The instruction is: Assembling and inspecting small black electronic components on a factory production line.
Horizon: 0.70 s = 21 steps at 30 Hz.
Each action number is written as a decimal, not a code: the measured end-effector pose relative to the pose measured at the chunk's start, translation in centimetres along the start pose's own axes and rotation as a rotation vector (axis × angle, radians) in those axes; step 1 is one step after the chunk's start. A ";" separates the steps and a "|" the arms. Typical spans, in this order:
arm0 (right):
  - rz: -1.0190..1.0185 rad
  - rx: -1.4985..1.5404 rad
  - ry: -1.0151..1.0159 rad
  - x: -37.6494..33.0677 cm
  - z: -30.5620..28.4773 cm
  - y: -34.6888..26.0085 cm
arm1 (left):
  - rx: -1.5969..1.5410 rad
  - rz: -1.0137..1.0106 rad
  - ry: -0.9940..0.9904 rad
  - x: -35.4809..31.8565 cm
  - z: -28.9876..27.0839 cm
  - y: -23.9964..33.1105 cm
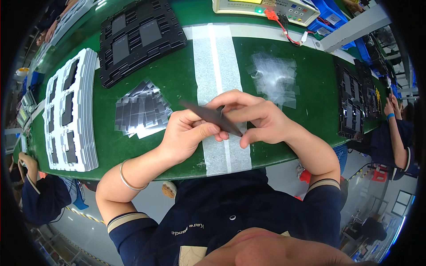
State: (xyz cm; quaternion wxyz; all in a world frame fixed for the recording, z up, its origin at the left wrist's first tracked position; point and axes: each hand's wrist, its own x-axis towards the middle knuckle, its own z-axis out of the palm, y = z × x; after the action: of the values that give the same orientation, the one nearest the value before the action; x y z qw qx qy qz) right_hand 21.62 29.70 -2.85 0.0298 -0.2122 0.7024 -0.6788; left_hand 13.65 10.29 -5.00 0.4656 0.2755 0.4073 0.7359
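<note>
Above the front part of the green table, both of my hands hold one thin, flat, dark piece [213,116], tilted and seen almost edge-on. My left hand [182,135] pinches its left part, thumb on the near side. My right hand [264,117] is at its right end, with the thumb by the lower corner and the fingers curled behind. Some fingertips are hidden by the piece. Beneath the hands runs a pale textured strip [206,57] with a white line. To the left lies a fanned pile of dark, shiny film pieces [142,111]; at right, a pile of clear films [275,77].
A stack of white trays [92,133] with dark pieces stands at the left. Behind it is a black tray [166,46] holding flat grey pieces. An instrument [266,9] with a red lead sits at the back. More black trays [350,97] and a co-worker's arm [397,137] are at right.
</note>
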 end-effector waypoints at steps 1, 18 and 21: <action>-0.101 -0.109 -0.053 0.1 0.0 0.1 | 0.036 -0.008 -0.011 0.2 0.1 0.0; -0.269 -0.172 -0.098 0.1 0.8 -0.3 | 0.110 -0.023 -0.050 0.0 0.5 0.9; -0.270 -0.201 -0.086 0.1 0.8 -0.3 | 0.097 -0.042 -0.037 0.0 0.4 0.9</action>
State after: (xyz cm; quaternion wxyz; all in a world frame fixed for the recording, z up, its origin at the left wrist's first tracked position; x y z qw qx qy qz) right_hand 21.87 28.88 -2.58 -0.0530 -0.3355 0.7298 -0.5933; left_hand 13.61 10.20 -4.01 0.4742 0.3026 0.4396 0.7003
